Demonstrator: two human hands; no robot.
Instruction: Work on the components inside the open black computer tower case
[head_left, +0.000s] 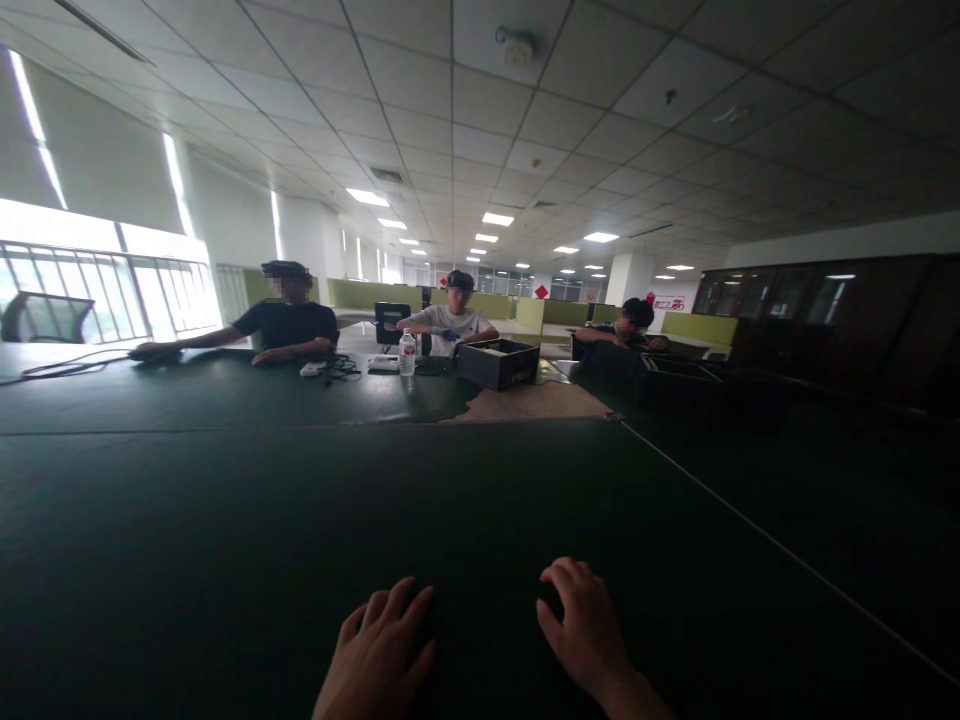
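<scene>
Hands flat on matte dark-green table, left hand and right hand grip released, fingers spread.

Table cover: dark green, plain, with one thin pale line crossing it diagonally. Bare tabletop patch beyond the cover: light brown. Box by that patch: black. Water bottle left of the box: clear, white label. Partitions behind the table: yellow-green. Cabinets right of the table: dark brown. Ceiling tiles: white grid.
</scene>
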